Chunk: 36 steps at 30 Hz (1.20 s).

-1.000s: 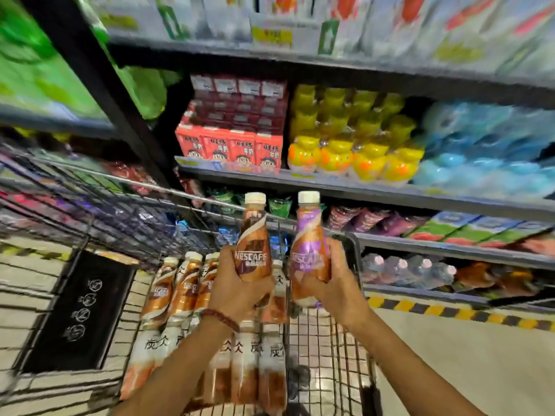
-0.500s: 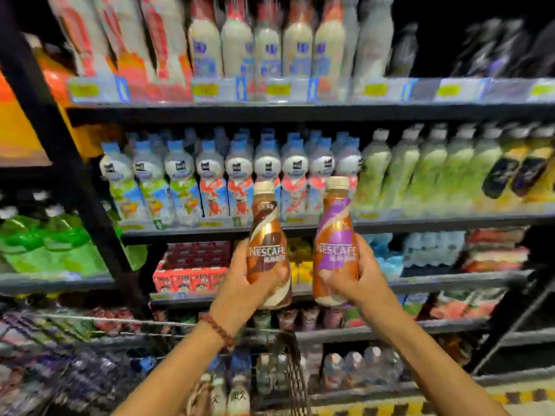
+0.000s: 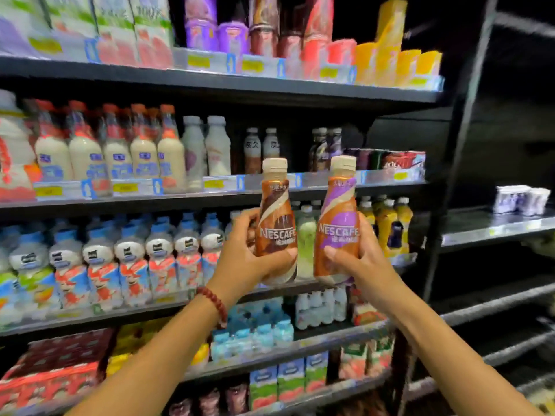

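My left hand (image 3: 243, 259) grips a brown Nescafe bottle (image 3: 275, 223) around its lower half and holds it upright. My right hand (image 3: 360, 259) grips a purple-and-brown Nescafe bottle (image 3: 338, 223) the same way, just to the right. Both bottles have cream caps and are raised side by side in front of a store shelf (image 3: 315, 187). On that shelf behind them stand a few dark coffee bottles (image 3: 326, 148) and two labelled bottles (image 3: 261, 151), with a gap between the groups. A red bead bracelet (image 3: 214, 304) circles my left wrist.
Black shelving holds rows of drinks: milky bottles (image 3: 114, 151) upper left, blue-capped bottles (image 3: 135, 256) below, yellow bottles (image 3: 387, 223) right of my hands, cartons (image 3: 288, 382) low down. A dark upright post (image 3: 450, 175) divides this unit from a sparser one at right with white cups (image 3: 521, 199).
Both hands have lifted the two bottles from over the trolley up to the higher shelves. The view has swung upward and to the right; the trolley is out of sight.
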Each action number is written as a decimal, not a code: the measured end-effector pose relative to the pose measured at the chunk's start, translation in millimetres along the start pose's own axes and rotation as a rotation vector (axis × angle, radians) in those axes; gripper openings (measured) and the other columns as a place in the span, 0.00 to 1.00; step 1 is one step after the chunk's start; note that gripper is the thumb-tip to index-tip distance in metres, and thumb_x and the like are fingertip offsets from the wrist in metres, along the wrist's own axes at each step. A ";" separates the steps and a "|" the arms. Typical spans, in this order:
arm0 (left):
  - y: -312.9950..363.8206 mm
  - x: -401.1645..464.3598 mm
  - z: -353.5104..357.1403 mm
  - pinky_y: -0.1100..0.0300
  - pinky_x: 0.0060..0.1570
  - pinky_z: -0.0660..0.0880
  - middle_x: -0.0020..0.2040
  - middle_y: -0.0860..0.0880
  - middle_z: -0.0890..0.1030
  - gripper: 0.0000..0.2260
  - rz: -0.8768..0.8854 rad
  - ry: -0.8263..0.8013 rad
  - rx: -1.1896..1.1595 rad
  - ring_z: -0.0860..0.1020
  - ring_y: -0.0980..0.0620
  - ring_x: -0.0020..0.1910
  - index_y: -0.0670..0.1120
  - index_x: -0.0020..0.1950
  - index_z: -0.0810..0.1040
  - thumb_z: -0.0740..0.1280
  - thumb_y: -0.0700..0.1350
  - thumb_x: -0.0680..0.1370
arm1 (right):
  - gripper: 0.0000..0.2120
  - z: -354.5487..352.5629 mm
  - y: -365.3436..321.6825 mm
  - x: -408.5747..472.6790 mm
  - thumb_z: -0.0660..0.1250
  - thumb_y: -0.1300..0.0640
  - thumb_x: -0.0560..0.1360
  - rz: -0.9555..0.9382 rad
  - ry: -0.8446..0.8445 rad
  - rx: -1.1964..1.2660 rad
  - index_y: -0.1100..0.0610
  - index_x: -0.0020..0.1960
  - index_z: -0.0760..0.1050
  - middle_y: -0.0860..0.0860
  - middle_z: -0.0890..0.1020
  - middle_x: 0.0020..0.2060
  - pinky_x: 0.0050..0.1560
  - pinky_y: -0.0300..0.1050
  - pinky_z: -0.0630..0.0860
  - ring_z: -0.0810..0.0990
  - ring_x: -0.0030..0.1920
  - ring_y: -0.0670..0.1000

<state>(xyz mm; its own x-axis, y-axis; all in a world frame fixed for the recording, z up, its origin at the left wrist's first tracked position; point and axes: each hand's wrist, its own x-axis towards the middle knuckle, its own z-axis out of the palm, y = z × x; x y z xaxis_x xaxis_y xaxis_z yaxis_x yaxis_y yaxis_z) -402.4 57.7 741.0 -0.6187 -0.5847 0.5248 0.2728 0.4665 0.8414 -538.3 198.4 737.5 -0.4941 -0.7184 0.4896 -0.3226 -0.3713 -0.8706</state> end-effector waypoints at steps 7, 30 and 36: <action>29.7 54.8 80.7 0.68 0.41 0.79 0.48 0.52 0.81 0.29 0.050 0.024 0.006 0.81 0.62 0.41 0.52 0.60 0.68 0.78 0.39 0.65 | 0.29 -94.1 -14.9 36.9 0.72 0.60 0.71 -0.056 -0.014 -0.119 0.46 0.67 0.64 0.47 0.79 0.55 0.49 0.41 0.80 0.81 0.53 0.46; -24.1 281.0 155.1 0.63 0.51 0.76 0.56 0.51 0.80 0.30 0.232 0.067 0.179 0.79 0.58 0.53 0.52 0.61 0.69 0.79 0.42 0.64 | 0.31 -193.3 37.6 269.9 0.74 0.61 0.69 -0.290 0.161 -0.349 0.56 0.68 0.65 0.49 0.76 0.57 0.49 0.33 0.76 0.76 0.56 0.46; -33.1 330.8 166.3 0.68 0.49 0.74 0.54 0.53 0.77 0.29 0.238 0.043 0.250 0.77 0.59 0.51 0.51 0.59 0.67 0.78 0.41 0.65 | 0.31 -208.9 46.5 319.5 0.75 0.61 0.67 -0.320 0.175 -0.371 0.58 0.66 0.65 0.50 0.77 0.55 0.54 0.39 0.76 0.77 0.55 0.47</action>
<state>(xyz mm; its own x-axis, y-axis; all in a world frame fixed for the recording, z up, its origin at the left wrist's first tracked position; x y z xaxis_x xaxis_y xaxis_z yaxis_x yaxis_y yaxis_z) -738.5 -40.8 865.3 -0.5267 -0.4647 0.7118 0.2134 0.7382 0.6399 -879.8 74.5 863.6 -0.4414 -0.4825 0.7565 -0.7284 -0.2998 -0.6162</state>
